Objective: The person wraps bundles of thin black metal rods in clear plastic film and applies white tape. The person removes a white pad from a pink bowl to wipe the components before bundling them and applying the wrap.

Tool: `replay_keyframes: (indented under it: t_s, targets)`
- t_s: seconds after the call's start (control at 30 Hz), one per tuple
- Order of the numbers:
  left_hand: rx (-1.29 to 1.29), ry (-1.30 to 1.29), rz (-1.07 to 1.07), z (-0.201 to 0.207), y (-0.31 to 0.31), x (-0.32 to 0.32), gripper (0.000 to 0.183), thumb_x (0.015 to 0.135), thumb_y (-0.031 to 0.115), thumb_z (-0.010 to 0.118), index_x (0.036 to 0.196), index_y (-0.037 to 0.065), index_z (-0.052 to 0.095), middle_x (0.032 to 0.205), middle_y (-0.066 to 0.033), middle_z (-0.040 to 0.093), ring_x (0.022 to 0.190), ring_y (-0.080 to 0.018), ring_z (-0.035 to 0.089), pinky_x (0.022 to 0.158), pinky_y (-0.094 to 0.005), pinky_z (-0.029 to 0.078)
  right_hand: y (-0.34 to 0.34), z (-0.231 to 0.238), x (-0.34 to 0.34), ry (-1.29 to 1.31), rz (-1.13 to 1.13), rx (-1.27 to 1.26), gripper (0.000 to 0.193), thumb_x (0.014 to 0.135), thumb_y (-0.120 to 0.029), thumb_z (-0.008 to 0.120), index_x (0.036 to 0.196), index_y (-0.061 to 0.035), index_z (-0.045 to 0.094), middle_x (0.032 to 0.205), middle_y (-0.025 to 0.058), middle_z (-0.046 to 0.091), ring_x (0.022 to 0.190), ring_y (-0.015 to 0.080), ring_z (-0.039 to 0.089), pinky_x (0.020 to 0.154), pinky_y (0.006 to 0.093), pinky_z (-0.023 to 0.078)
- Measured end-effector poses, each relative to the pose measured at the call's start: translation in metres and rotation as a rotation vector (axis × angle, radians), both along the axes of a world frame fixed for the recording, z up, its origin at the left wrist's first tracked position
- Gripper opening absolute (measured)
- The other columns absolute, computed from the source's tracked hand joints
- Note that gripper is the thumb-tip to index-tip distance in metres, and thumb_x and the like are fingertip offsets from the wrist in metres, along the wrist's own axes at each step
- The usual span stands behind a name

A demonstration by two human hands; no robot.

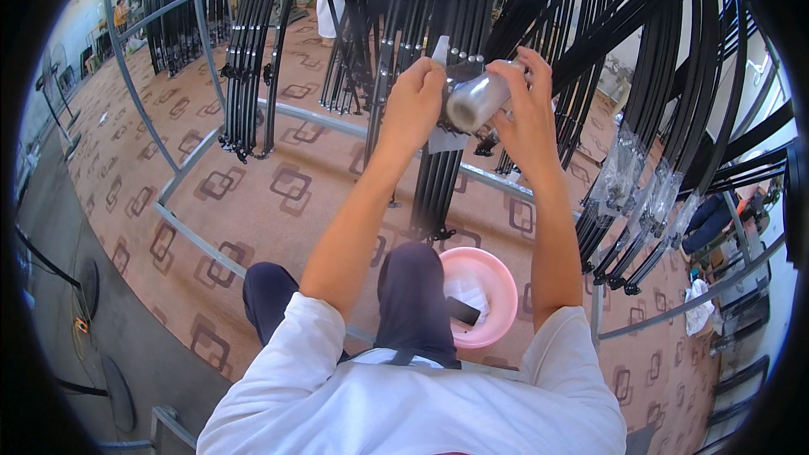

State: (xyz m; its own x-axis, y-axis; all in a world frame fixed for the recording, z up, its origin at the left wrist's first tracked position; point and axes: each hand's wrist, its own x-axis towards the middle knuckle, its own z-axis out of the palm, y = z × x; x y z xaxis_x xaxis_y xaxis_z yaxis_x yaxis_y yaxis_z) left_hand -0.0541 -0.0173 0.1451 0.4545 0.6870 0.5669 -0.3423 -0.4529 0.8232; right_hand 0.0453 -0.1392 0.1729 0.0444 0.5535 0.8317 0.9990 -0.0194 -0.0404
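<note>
Before me hangs a bundle of black metal tubes (434, 194), with small dark fittings at the height of my hands. My left hand (413, 105) is closed against the bundle's left side, and a pale strip of film (441, 49) pokes up beyond its knuckles. On the other side my right hand (529, 105) grips a roll of clear plastic film (479, 104) between thumb and fingers, tilted and close to the tubes. Under the roll, a loose piece of film (448, 139) lies across the tubes. My left fingertips are hidden.
A pink basin (508, 295) by my knee holds white paper (468, 291) and a dark block (462, 312). Grey metal rails (316, 118) cross ahead. More black tubes (253, 59) hang on both sides; some at right have plastic-wrapped ends (624, 173). Other people are farther off.
</note>
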Motion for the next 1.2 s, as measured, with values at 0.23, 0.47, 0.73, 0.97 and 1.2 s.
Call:
replay_keyframes:
  t_s: [0.23,0.47,0.73,0.97,1.2]
  targets:
    - [0.345,-0.105,0.174,-0.009,-0.006,0.008,0.009,0.079,0.005,0.043,0.084,0.004,0.05,0.087,-0.0107,0.049,0.068,-0.023,0.055,0.061,-0.0333,0.042,-0.007,0.013,-0.004,0.688,0.37,0.192,0.036,0.07,-0.018,0.065,0.099,-0.0012,0.052,0.09,0.0061,0.053,0.086,0.013,0.049,0.074,0.0256,0.039]
    - [0.301,-0.05,0.305,-0.01,-0.033,0.006,0.025,0.073,-0.007,0.044,0.092,0.008,0.049,0.113,-0.014,0.038,0.089,-0.0275,0.052,0.073,-0.0343,0.042,0.014,0.007,0.005,1.293,0.829,0.084,0.039,0.07,-0.023,0.062,0.099,0.0013,0.053,0.09,0.0089,0.057,0.084,0.0146,0.053,0.075,0.0281,0.041]
    - [0.232,-0.263,0.145,-0.01,-0.021,0.013,0.014,0.082,0.006,0.039,0.094,0.003,0.044,0.09,-0.0124,0.049,0.073,-0.0245,0.054,0.065,-0.0338,0.041,0.03,0.004,0.012,1.175,0.88,0.056,0.042,0.071,-0.019,0.058,0.105,0.0038,0.047,0.092,0.0149,0.059,0.089,0.0194,0.054,0.084,0.0309,0.039]
    - [-0.112,-0.338,-0.045,0.001,-0.011,0.016,0.019,0.084,0.017,0.045,0.093,0.001,0.045,0.077,-0.0115,0.056,0.068,-0.0173,0.055,0.064,-0.0291,0.042,0.038,0.003,0.011,1.23,0.842,0.083,0.04,0.067,-0.017,0.063,0.099,0.0027,0.051,0.088,0.0128,0.059,0.08,0.0172,0.055,0.075,0.0298,0.041]
    - [0.1,-0.061,0.24,0.016,-0.002,0.02,0.021,0.074,0.016,0.059,0.085,-0.002,0.055,0.073,-0.0085,0.058,0.067,-0.0144,0.054,0.059,-0.0268,0.042,0.046,0.0,0.009,1.137,0.716,0.117,0.04,0.064,-0.017,0.069,0.096,0.0014,0.054,0.088,0.0096,0.058,0.079,0.0144,0.055,0.072,0.0274,0.042]
